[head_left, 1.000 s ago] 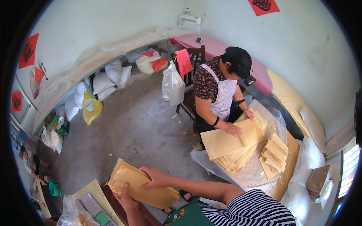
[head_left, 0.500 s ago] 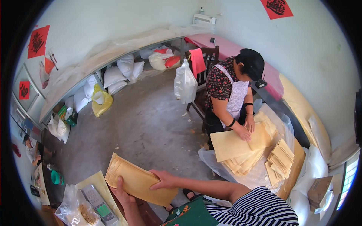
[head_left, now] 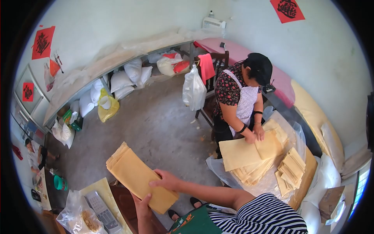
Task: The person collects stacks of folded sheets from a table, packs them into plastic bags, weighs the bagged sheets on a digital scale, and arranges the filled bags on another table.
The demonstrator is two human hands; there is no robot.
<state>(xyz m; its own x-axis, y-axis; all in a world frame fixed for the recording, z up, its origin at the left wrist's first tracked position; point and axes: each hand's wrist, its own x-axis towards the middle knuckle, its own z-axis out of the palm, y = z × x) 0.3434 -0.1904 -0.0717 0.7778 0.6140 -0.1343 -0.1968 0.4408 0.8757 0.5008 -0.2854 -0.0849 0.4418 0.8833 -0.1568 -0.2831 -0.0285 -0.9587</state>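
My left hand [head_left: 143, 206] has shifted along the stack of tan sheets [head_left: 134, 165] toward its lower end and now sits just beside my right hand [head_left: 165, 180]; half a second ago it gripped further up. The stack's upper end has swung up too, so it slants more steeply, and both grips bear on the lower half, leaving the upper end unsupported. My left hand grasps the near edge, thumb on the top face, its fingers hidden behind. My right hand clasps the opposite edge, thumb lying across the top sheet. The stack is in the air beyond the right edge of the worktop [head_left: 103, 185], above a dark brown surface [head_left: 124, 201]; whether that is a seat, I cannot tell.

Near the worktop's right edge lies a scale [head_left: 98, 206], with a clear plastic bag [head_left: 73, 212] on its left; together they crowd the part I can see, leaving a bare strip along that edge and at the upper corner.

Across from me a co-worker [head_left: 245, 97] has both hands together on broad sheets [head_left: 238, 153] over the low table [head_left: 310, 177]. A pile of folded sheets [head_left: 292, 167] lies toward that table's right edge, and loose plastic sheeting [head_left: 215, 167] spills past its left edge.
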